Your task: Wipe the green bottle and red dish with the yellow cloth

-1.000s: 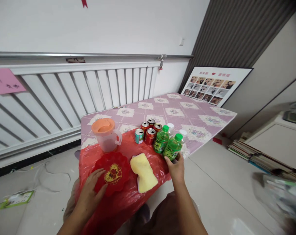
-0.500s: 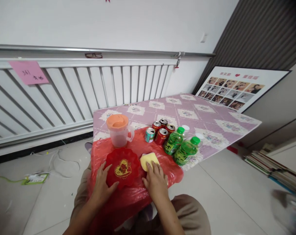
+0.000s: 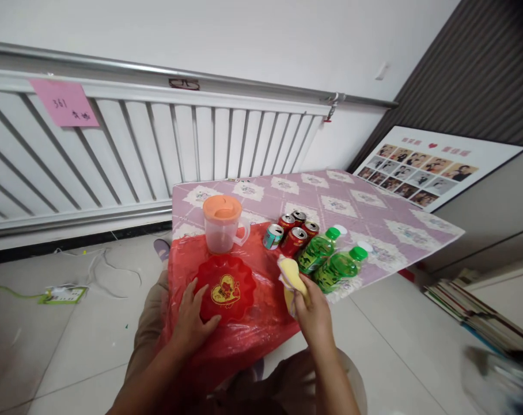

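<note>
My right hand [image 3: 314, 308] pinches a folded yellow cloth [image 3: 292, 275] with a whitish-purple side showing, held up over the red plastic sheet near the green bottles. My left hand [image 3: 193, 316] has its fingers spread at the left rim of a red scalloped plate [image 3: 244, 287], touching or just over it. A yellow heart design marks the plate's middle. Behind the plate stands a clear pitcher [image 3: 218, 235] with an orange lid, its handle to the right.
Several open drink cans [image 3: 293, 241] stand together behind the cloth. Two green-capped bottles [image 3: 337, 270] are at the right, with white-capped ones partly hidden behind. Red plastic sheet [image 3: 265, 323] covers the near end of the table [image 3: 304, 199]. A radiator [image 3: 158, 144] runs along the wall.
My right hand has picked the yellow cloth up off the red sheet and moved it right. My left hand stays by the plate. The camera view has shifted somewhat.
</note>
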`<state>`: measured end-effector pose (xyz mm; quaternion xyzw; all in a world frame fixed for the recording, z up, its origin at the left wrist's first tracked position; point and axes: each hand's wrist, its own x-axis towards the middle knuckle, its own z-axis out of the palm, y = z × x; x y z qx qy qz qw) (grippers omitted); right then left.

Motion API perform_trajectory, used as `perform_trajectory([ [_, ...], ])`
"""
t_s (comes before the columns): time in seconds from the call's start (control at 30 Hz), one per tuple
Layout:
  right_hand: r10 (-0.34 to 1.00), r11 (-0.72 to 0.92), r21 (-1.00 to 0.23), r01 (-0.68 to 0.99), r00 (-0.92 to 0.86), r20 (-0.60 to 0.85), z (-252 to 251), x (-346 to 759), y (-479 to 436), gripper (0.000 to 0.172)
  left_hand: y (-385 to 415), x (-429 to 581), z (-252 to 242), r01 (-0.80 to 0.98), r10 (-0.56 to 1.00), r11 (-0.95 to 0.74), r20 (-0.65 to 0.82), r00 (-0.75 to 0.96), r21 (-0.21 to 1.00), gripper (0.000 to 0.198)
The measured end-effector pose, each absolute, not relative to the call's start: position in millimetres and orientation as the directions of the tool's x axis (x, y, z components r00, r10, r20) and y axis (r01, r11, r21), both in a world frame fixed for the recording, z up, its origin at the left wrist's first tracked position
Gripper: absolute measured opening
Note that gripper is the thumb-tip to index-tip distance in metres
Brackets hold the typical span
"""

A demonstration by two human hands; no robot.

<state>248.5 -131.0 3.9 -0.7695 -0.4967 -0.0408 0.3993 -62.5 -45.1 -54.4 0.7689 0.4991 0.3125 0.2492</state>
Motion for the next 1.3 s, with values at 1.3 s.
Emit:
perform_trajectory([
  [1.3,0.833,-0.006,-0.430,0.903,0.242,0.497,-10.4,197.5,-108.3,0.048,-49.5,-61.1,-48.8,0.608,0.914,-0.402,0.257,0.315,0.685,0.087],
])
